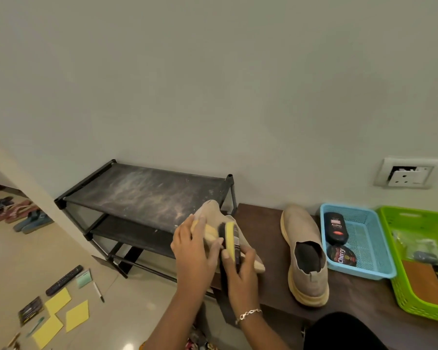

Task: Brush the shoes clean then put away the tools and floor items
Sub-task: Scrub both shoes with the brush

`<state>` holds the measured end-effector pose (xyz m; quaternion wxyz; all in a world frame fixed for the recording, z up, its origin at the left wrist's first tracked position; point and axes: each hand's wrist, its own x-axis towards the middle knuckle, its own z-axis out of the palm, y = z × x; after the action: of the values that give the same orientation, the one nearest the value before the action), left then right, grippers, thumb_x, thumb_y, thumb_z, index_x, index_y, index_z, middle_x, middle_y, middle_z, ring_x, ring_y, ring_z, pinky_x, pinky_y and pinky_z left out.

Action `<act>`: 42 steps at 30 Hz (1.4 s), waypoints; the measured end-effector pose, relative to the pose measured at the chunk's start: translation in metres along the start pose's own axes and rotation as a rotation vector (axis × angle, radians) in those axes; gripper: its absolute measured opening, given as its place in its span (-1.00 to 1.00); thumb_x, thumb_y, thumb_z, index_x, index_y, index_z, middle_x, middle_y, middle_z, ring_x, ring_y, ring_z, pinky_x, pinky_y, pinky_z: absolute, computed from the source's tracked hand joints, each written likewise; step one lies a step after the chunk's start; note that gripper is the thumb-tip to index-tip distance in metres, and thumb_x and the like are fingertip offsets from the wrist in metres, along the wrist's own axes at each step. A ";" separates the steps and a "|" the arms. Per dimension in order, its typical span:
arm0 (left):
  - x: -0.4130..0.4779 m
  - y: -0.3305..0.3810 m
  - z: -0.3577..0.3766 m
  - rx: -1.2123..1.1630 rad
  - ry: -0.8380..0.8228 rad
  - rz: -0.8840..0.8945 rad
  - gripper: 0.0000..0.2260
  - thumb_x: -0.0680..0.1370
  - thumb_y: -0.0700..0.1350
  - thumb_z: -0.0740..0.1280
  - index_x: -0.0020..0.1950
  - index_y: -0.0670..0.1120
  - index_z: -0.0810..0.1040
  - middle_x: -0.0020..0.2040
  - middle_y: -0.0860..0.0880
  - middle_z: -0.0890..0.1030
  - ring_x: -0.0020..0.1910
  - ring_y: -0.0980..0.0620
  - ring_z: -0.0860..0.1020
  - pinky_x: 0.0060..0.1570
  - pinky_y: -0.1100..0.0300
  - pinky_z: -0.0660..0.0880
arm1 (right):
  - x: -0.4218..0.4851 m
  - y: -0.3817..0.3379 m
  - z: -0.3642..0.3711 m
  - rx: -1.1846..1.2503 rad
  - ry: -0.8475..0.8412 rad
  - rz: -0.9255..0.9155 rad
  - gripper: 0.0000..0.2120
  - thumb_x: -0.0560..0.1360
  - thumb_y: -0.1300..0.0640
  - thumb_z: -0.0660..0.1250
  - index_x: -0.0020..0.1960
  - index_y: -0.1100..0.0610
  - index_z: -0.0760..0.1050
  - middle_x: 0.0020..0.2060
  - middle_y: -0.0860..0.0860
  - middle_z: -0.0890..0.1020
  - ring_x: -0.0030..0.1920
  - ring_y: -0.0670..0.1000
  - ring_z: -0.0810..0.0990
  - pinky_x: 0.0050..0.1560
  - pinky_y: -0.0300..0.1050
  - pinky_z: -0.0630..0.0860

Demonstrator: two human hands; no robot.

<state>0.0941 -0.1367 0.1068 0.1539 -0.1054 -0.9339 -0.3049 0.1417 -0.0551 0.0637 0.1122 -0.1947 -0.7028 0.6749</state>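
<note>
Black two-tier shoe rack (pixel 147 195) stands against the wall, dusty top shelf. Dark wood tabletop (pixel 268 248) just right of it. Green basket (pixel 400 294) at the tabletop's right end, blue basket (pixel 364 270) touching its left side. Beige slip-on shoe (pixel 306 248) stands upright on the tabletop beside the blue basket. Second beige shoe (pixel 208 213) is lifted over the rack's right end, left hand (pixel 192 248) wrapped around it. Right hand (pixel 243 271), bracelet on wrist, grips yellow shoe brush (pixel 230 238), bristles against the held shoe. Polish bottle (pixel 335 228) and polish tin (pixel 341 256) lie in the blue basket. Yellow sticky notes (pixel 58 300), remote (pixel 63 280), marker (pixel 98 291) on the floor, left.
</note>
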 end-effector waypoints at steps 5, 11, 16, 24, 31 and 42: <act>0.004 0.002 0.000 -0.025 -0.010 -0.058 -0.53 0.45 -0.19 0.40 0.35 -0.13 0.41 0.37 -0.18 0.34 0.37 -0.22 0.22 0.33 -0.13 0.20 | 0.007 0.039 -0.009 -0.138 0.075 0.117 -0.72 0.54 0.05 0.25 0.19 0.08 0.28 -0.04 0.06 0.59 0.00 0.14 0.58 -0.12 -0.13 0.42; 0.006 -0.002 -0.001 -0.017 -0.029 -0.045 -0.54 0.47 -0.16 0.38 0.36 -0.11 0.39 0.38 -0.15 0.33 0.37 -0.15 0.21 0.34 -0.10 0.24 | 0.027 0.080 -0.036 -0.177 0.221 0.496 -0.62 0.54 -0.01 0.22 0.16 0.26 0.24 0.03 0.32 0.56 0.03 0.32 0.54 -0.06 0.00 0.42; 0.013 0.000 0.000 -0.004 -0.040 -0.041 -0.54 0.47 -0.16 0.38 0.36 -0.11 0.39 0.38 -0.14 0.32 0.36 -0.12 0.20 0.34 -0.10 0.24 | 0.010 0.055 0.000 -0.169 0.050 0.134 -0.60 0.52 -0.05 0.23 0.25 0.11 0.25 0.04 0.10 0.58 0.02 0.18 0.58 -0.07 -0.07 0.46; 0.012 -0.006 -0.001 0.005 -0.083 -0.013 -0.53 0.46 -0.16 0.41 0.34 -0.12 0.40 0.36 -0.14 0.33 0.36 -0.12 0.21 0.32 -0.16 0.28 | 0.038 0.100 -0.041 -0.019 0.176 0.512 -0.74 0.55 0.00 0.23 0.03 0.16 0.25 0.03 0.27 0.57 0.00 0.24 0.54 -0.13 -0.10 0.34; 0.018 -0.004 -0.003 0.012 -0.109 -0.024 -0.53 0.46 -0.14 0.40 0.34 -0.13 0.40 0.36 -0.15 0.32 0.36 -0.12 0.21 0.31 -0.15 0.28 | 0.032 0.060 -0.025 0.041 0.183 0.417 -0.70 0.54 0.01 0.24 0.08 0.21 0.25 -0.10 0.14 0.51 -0.06 0.18 0.53 -0.15 -0.11 0.35; 0.020 0.005 -0.005 0.066 -0.154 0.119 -0.59 0.49 -0.11 0.30 0.33 -0.13 0.40 0.36 -0.17 0.33 0.37 -0.18 0.24 0.31 -0.07 0.20 | 0.002 -0.015 0.003 0.322 -0.043 0.195 -0.80 0.55 0.01 0.20 -0.03 0.12 0.26 -0.20 0.06 0.49 -0.23 -0.01 0.47 -0.27 -0.16 0.41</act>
<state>0.0781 -0.1334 0.1202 0.1028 -0.1790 -0.9446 -0.2553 0.1363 -0.0573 0.0785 0.0609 -0.2267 -0.5657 0.7905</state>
